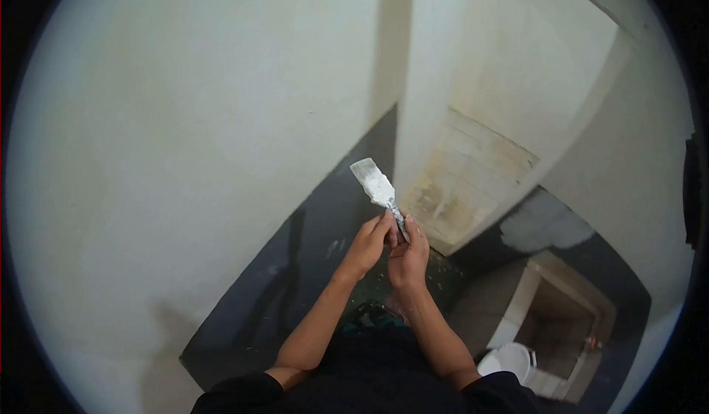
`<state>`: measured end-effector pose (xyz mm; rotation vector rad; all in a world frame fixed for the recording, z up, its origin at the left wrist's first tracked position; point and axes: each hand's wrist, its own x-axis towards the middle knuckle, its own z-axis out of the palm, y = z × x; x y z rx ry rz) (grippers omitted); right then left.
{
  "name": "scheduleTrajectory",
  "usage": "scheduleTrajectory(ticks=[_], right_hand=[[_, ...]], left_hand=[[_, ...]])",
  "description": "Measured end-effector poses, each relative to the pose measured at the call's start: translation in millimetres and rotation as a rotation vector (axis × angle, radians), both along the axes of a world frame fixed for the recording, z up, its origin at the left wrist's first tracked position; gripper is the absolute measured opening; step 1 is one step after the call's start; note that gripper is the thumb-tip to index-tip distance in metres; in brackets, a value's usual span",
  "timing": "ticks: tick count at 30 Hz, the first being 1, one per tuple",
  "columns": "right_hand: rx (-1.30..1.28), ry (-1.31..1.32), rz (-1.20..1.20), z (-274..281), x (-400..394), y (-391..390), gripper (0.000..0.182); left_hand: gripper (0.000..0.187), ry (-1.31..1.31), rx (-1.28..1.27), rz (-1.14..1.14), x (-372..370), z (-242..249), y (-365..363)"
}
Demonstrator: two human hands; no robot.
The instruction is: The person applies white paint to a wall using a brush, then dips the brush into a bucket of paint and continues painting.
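From the left, we have a broad off-white wall [162, 163], then a dark grey painted band [277, 255] slanting across its lower part, with a shadow on it. Next comes our left hand [365, 248], its fingertips pinching the speckled handle of a flat scraper with a pale blade [377, 186]. White paste coats the blade's lower half. The scraper stands out past both hands, tilted up and to the left, blade foremost, its handle end between them. Just to the right, we see our right hand [408, 257] gripping the handle lower down, fingers curled and thumb along it. The wall behind shows a stained, tiled patch [473, 170]. Farther right, well apart from the hands, a white round container [508, 361] sits beside a pale box-like structure with a square opening [528, 296].
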<state>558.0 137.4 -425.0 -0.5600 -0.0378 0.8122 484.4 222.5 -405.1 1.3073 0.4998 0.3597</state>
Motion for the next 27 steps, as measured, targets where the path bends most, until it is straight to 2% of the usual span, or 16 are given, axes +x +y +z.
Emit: scheduleTrajectory(ticks=[1, 4, 7, 11, 15, 16, 18, 19, 22, 23, 24, 25, 26, 27], right_hand=[[-0.099, -0.048, -0.099, 22.2, -9.9, -1.0, 0.029], [-0.250, -0.322, -0.255, 17.3, -43.6, 8.1, 0.029], [-0.460, -0.645, -0.417, 45.9, -65.9, 9.4, 0.031], [-0.678, -1.020, -0.703, 45.6, -84.1, 39.8, 0.030], [-1.133, -1.374, -0.751, 79.2, -94.4, 25.9, 0.034], [-1.171, -1.362, -0.722, 85.6, -98.0, 21.8, 0.034], [-1.241, -1.329, -0.664, 92.6, -109.6, 14.2, 0.034], [-1.203, -1.225, -0.626, 88.5, -117.0, 10.5, 0.036], [-0.996, -0.839, -0.738, 61.4, -142.2, -0.1, 0.042], [-1.085, -0.757, -0.664, 62.9, -150.8, -13.4, 0.040], [-1.086, -0.617, -0.675, 18.6, -137.3, -44.5, 0.039], [-1.046, -0.496, -0.670, -66.8, -98.9, -68.7, 0.038], [-0.986, -0.372, -0.671, -99.8, -96.8, -96.1, 0.037], [-0.925, -0.224, -0.671, -109.7, -98.7, -124.6, 0.033]], left_hand=[[0.036, -0.034, -0.011, 0.052, 2.8, 0.5, -2.6], [0.034, -0.011, -0.055, -0.032, -9.0, 6.0, 8.2], [0.031, -0.025, -0.089, -0.100, -19.1, 33.9, 6.0], [0.031, 0.031, -0.311, -0.164, -33.2, 41.5, 27.0], [0.027, 0.050, -0.493, -0.281, -34.2, 72.6, 32.0], [0.026, 0.054, -0.522, -0.322, -34.5, 74.7, 34.0], [0.025, 0.057, -0.413, -0.422, -36.7, 70.7, 45.1], [0.025, 0.058, -0.357, -0.473, -37.6, 66.5, 48.0], [0.026, 0.035, -0.103, -0.498, -36.2, 53.1, 31.5], [0.026, 0.079, -0.049, -0.560, -34.8, 37.4, 20.2], [0.027, 0.120, -0.017, -0.651, -13.2, -12.2, -12.6], [0.028, 0.155, 0.037, -0.706, 26.7, -86.7, -37.0], [0.028, 0.171, 0.085, -0.740, 31.5, -113.8, -65.7], [0.028, 0.193, 0.141, -0.777, 30.7, -117.4, -93.5]])
